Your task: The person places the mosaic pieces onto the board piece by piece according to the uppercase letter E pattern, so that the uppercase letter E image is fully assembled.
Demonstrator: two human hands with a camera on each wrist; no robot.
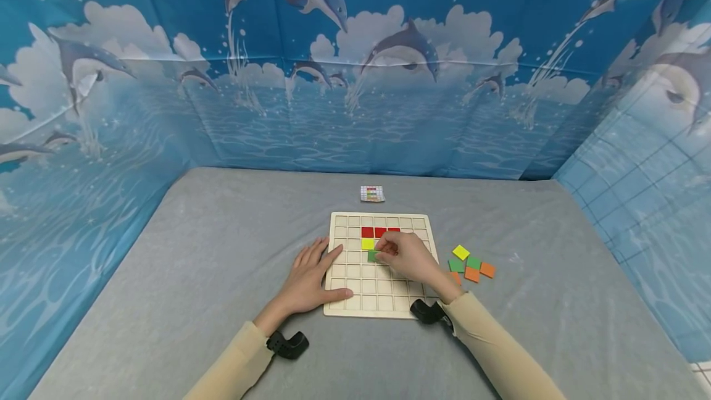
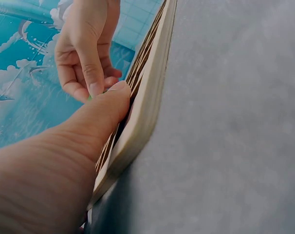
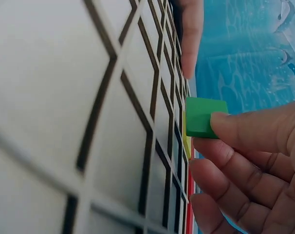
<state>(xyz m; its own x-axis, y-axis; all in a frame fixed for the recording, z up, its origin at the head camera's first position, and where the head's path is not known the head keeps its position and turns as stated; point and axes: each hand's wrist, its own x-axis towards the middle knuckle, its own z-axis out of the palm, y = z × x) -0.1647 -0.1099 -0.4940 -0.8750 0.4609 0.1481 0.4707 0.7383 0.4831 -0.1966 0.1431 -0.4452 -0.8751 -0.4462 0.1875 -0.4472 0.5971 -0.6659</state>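
Observation:
A pale wooden grid board (image 1: 383,312) lies on the grey cloth. Between thumb and fingertips, my right hand (image 1: 408,255) pinches a green square tile (image 3: 198,119) over the middle of the board. Three red tiles (image 1: 368,233) sit in a row in the upper grid, the rightmost partly covered by that hand. Below the first red one is a yellow tile (image 1: 368,244). My left hand (image 1: 307,281) rests at the board's left edge, fingers spread and thumb (image 2: 106,105) lying over the rim.
Right of the board lie loose tiles: a yellow one (image 1: 461,252), green ones (image 1: 456,266) and orange ones (image 1: 487,270). Behind the board is a small pattern card (image 1: 372,194). A dolphin-print curtain (image 1: 355,122) hangs around the table's back and sides.

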